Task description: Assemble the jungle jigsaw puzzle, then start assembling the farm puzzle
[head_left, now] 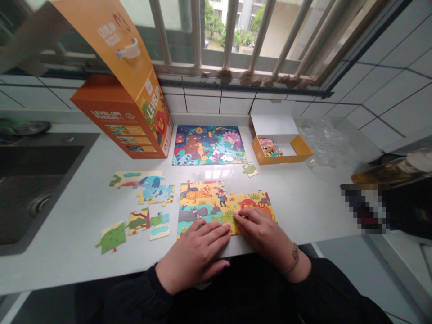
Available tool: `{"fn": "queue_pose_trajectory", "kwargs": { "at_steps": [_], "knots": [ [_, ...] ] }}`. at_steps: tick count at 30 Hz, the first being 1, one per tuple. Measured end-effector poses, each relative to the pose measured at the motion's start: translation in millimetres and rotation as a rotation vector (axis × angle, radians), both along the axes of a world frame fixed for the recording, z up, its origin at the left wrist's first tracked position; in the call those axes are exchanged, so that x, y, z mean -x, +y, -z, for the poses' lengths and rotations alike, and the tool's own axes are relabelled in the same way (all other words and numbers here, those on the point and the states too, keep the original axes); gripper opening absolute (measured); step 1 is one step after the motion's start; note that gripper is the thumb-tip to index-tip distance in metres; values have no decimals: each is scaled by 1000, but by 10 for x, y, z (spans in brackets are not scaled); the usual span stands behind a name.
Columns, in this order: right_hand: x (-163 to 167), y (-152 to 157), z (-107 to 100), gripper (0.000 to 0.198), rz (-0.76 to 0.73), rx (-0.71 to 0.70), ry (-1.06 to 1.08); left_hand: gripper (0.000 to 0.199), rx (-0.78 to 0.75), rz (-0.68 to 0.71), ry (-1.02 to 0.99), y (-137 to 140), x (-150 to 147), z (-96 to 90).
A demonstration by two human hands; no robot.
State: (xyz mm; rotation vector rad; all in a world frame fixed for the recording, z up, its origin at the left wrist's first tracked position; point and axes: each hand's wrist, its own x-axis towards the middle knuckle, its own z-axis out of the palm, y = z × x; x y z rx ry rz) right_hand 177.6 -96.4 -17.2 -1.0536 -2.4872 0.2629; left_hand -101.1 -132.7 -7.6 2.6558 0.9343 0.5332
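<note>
A partly joined jigsaw puzzle (199, 202) with a hippo, a leopard and lions on a yellow ground lies on the counter before me. Its upper edge is uneven, with a gap right of the leopard. My left hand (199, 247) rests flat across its lower edge, fingers stretched and holding nothing. On the lower right part, the bent fingers of my right hand (261, 231) come together at a yellow puzzle piece (234, 228); the palm hides the area beneath. To the left lie loose or partly joined pieces: an elephant group (155, 191), a tree piece (139, 221) and a green animal piece (113, 237).
Behind lies an assembled dark-blue animal puzzle (209, 146), with a green loose piece (249, 169) near its corner. An orange puzzle box (124, 121) stands at back left, beside a sink (74, 139). An open small box (283, 157) holds pieces; clear plastic (324, 141) lies right of it.
</note>
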Motion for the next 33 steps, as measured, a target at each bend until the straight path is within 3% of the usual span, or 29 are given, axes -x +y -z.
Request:
{"fn": "queue_pose_trajectory", "kwargs": {
  "at_steps": [2,6,9,11,16,19,23,26,29,33],
  "knots": [
    [-37,181,-123,25,62,23,6,42,-4,-5,-2,0,-3,0],
    [-95,808,-310,20,337,3,-105,41,-11,8,-2,9,-3,-11],
    [-59,1263,-311,25,486,64,-278,40,-13,12,-5,7,6,-22],
    [-14,1451,-267,27,510,110,-322,40,-12,5,-6,0,11,-24],
    [-56,1561,-177,29,495,125,-276,37,2,-7,-9,-21,13,-12],
    [-189,1548,-171,33,439,149,-112,37,5,-3,-18,-27,11,-3],
    [-265,1523,-219,34,332,386,274,36,11,1,-26,-24,16,-2],
    [-176,1510,-289,42,214,625,425,36,15,11,-24,-13,22,-7],
    [-23,1539,-355,30,95,695,309,36,11,13,-20,-4,24,-18],
    [162,1636,-388,27,-23,625,55,34,10,6,-22,-5,16,-30]
  ]
}}
